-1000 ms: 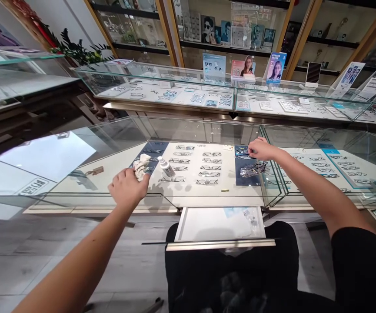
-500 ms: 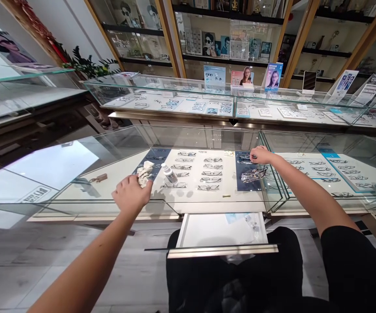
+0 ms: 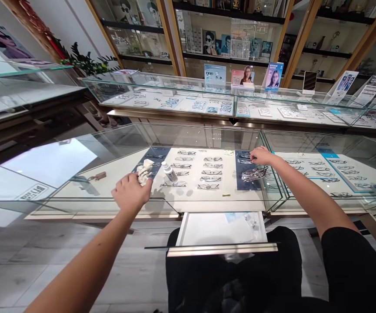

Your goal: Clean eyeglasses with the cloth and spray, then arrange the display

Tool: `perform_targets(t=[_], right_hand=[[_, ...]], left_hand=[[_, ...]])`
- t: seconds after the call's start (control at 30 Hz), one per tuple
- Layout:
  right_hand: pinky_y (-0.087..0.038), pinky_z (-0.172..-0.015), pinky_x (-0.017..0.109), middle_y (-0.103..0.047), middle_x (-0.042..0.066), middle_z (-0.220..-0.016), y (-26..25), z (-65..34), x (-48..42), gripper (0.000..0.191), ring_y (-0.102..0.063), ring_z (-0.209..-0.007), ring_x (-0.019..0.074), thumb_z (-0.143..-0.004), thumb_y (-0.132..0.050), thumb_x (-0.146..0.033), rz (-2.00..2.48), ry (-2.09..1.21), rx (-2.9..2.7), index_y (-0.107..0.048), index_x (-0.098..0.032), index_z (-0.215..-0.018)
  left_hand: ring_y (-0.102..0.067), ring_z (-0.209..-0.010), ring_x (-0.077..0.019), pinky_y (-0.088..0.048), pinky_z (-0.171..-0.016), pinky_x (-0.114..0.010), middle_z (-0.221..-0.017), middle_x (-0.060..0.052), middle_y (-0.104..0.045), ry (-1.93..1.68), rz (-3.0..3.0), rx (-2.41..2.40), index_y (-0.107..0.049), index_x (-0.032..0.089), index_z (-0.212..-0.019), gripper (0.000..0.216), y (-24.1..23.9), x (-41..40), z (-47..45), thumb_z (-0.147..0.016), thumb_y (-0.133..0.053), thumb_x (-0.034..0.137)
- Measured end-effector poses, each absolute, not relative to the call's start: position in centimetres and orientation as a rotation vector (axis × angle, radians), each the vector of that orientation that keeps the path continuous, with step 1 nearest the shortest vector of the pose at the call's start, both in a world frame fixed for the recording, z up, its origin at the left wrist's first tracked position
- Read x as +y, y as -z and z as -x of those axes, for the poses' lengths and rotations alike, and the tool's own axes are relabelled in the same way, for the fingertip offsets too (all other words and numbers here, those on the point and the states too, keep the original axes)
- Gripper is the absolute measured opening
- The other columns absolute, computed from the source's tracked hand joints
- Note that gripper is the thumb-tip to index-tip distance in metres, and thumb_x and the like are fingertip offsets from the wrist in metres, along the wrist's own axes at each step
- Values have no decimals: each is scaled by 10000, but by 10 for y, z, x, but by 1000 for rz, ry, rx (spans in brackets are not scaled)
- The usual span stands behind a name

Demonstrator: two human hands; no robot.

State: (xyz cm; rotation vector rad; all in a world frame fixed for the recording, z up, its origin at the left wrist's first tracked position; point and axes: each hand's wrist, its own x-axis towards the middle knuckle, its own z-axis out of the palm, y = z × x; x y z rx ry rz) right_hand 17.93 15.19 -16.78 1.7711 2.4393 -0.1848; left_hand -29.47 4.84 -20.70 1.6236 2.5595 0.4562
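Note:
My left hand (image 3: pixel 131 190) rests at the glass counter top, its fingers curled round a crumpled cream cloth (image 3: pixel 145 171). Right of the cloth stands a small white spray bottle (image 3: pixel 169 171), tilted in my view. My right hand (image 3: pixel 263 155) reaches out over the dark blue display panel (image 3: pixel 246 184), fingers pinched at the end of a dark pair of eyeglasses (image 3: pixel 247 157); the fingertips are partly hidden. Just below that hand lies a cluster of eyeglasses (image 3: pixel 254 174). Rows of eyeglasses (image 3: pixel 211 172) show through the glass between my hands.
An open white drawer (image 3: pixel 214 230) juts out over my lap, with small clear packets (image 3: pixel 251 222) inside. A brown tag-like object (image 3: pixel 100 175) lies to the left. Beyond the counter runs another glass showcase (image 3: pixel 174 106) with upright cards (image 3: pixel 274 76).
The view has shifted very slightly. Both hands stay nearly where they were, the left with the cloth and the right at the eyeglasses.

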Motion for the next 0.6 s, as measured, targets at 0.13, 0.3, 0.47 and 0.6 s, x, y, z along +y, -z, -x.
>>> perform_targets(t=[0.13,0.3,0.47,0.6], right_hand=[[-348,-1155,461,-706,124,-1346,141,-175,138,84,-546,-1335,326,-894,-694,-242,-1866,144,2467,-760,-201,-929],[-476,-824,292,-751,50,-1102,128,-141,85,132,-659,-974,202,-966,-578,-254,-1603,589,2776,-683,-194,-1019],[-536,-804,317,-744,47,-1078,192,-75,16,230,-669,-925,192,-990,-674,-392,-1287,886,2784,-705,-181,-1075],[-620,-936,431,-694,93,-1310,243,-38,-9,327,-697,-1098,230,-1034,-652,-428,-1356,877,2736,-684,-207,-1274]], left_hand=[[-458,-1461,-426,-379,-1189,-578,-1576,-283,-505,-469,-1626,2566,-518,63,-1468,680,209,48,295,-964,-375,496],[-469,-1449,-421,-387,-1184,-567,-1576,-276,-509,-465,-1627,2577,-518,63,-1467,675,208,47,293,-963,-374,488],[-456,-1462,-430,-382,-1185,-580,-1579,-286,-503,-469,-1613,2573,-512,39,-1473,674,204,45,291,-958,-399,460],[-458,-1454,-428,-384,-1181,-581,-1572,-278,-513,-491,-1617,2570,-515,43,-1472,678,204,44,292,-949,-403,459]])
